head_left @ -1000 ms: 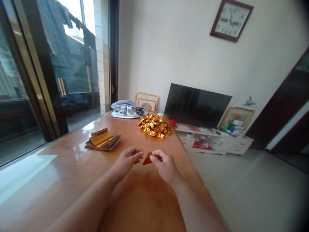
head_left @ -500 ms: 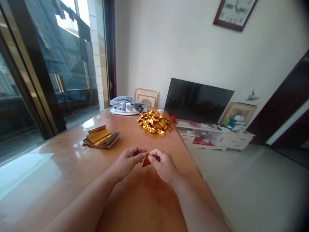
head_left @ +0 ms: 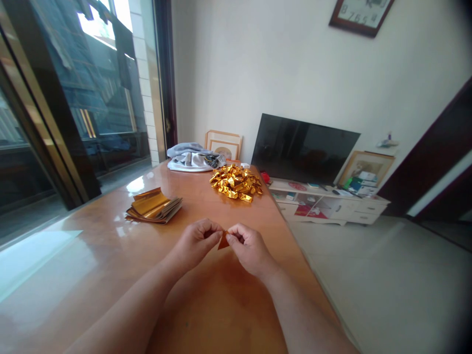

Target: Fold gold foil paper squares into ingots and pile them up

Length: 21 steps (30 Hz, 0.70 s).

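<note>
Between my hands is a small piece of gold foil paper, folded so that a pointed, triangular part shows below the fingers. My left hand pinches its upper left edge with thumb and forefinger. On the other side, my right hand grips it the same way, thumb in front. The fingers hide much of the paper. Left of my hands lies a stack of gold foil sheets, its top sheets curled. Farther back, a heap of folded gold foil pieces sits near the table's right edge.
The glossy wooden table reflects the window light. At its far end lie a pale bundle of cloth and framed pictures. Beyond the right edge stand a television and a low white cabinet. Glass doors line the left.
Both hands still pinch the foil paper, drawn slightly closer together at its top. The whole view has shifted a little, with background things sitting slightly higher.
</note>
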{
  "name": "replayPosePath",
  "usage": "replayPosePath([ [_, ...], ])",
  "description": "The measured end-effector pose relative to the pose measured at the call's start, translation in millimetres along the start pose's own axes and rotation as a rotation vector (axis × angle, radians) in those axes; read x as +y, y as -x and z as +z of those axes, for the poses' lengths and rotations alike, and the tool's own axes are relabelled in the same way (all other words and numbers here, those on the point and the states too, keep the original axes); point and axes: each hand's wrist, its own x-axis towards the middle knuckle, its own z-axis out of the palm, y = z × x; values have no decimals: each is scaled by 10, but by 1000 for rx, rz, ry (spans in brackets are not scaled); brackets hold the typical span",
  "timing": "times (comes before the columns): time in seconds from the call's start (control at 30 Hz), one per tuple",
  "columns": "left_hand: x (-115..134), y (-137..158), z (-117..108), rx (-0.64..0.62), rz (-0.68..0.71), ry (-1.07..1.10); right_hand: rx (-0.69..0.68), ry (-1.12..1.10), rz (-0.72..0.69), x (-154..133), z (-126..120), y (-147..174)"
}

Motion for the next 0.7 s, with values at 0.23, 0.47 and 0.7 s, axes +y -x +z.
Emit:
replayPosePath([
  [0.23, 16, 2, -8, -19, 80, -125, 3, 23, -6, 30, 6, 1],
  [0.47, 8, 4, 5, -9, 73, -131, -3, 27, 0, 29, 4, 4],
  [0.7, 2, 7, -9, -24, 90, -158, -18, 34, 3, 26, -1, 9],
])
